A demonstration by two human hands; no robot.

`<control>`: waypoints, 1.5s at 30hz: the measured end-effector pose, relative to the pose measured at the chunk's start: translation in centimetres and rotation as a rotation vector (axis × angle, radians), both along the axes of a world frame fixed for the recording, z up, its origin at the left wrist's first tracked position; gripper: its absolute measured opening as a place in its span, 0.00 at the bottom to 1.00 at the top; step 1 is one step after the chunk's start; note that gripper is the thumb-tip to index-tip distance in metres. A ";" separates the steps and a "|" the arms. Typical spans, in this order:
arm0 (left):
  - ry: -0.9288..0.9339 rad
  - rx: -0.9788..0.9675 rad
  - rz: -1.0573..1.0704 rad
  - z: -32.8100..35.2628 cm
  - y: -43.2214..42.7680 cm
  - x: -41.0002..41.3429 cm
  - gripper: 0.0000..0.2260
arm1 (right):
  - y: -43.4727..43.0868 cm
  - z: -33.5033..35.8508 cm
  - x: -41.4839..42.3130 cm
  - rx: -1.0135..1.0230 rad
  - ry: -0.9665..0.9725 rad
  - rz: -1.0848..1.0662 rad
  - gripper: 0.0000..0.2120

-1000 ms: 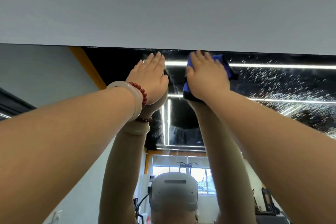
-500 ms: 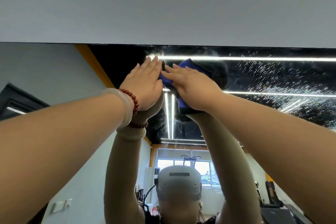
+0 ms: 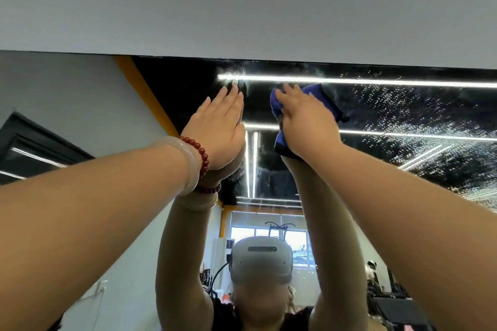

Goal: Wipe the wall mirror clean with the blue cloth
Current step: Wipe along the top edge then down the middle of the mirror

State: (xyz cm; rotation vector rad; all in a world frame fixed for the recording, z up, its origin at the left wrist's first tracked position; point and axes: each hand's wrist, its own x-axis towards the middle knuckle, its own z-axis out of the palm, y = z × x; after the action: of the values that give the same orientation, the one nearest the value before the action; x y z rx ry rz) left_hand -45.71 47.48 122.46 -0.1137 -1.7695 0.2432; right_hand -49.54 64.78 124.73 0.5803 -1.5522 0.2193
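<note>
Am reaching both arms up near top edge of wall mirror (image 3: 403, 118). My R hand (image 3: 306, 121) is pressing blue cloth (image 3: 281, 140) flat on the glass, fingers straight over it, not curled; cloth is bunching out past fingertips & below palm. My L hand (image 3: 217, 131) is lying flat on glass just beside, fingers straight & together, holding nothing. Droplets (image 3: 398, 99) are speckling glass to right of cloth. Am wearing red bead bracelet (image 3: 201, 154) & pale bangle (image 3: 188, 166) on L wrist. Grey wall (image 3: 242, 8) above.
</note>
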 end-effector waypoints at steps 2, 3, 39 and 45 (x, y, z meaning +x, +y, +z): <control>0.003 -0.002 -0.004 0.0 0.1 -0.1 0.26 | -0.7 -1.5 0.5 0.169 0.012 0.003 0.24; 0.002 -0.002 -0.009 -0.1 0.1 -0.1 0.25 | -0.8 -2.4 0.8 0.280 0.028 0.013 0.24; 0.028 0.011 -0.065 -1.9 2.0 0.3 0.24 | 4.2 -4.5 -0.6 0.452 0.024 0.010 0.24; 0.001 -0.005 -0.080 -2.7 2.7 0.0 0.25 | 4.5 -4.4 -1.0 0.195 0.015 0.039 0.26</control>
State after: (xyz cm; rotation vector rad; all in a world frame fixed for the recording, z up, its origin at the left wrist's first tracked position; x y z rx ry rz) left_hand -45.67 50.22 119.75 -0.1878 -1.7595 0.1901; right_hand -50.54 69.32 120.28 0.7647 -1.5588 0.0932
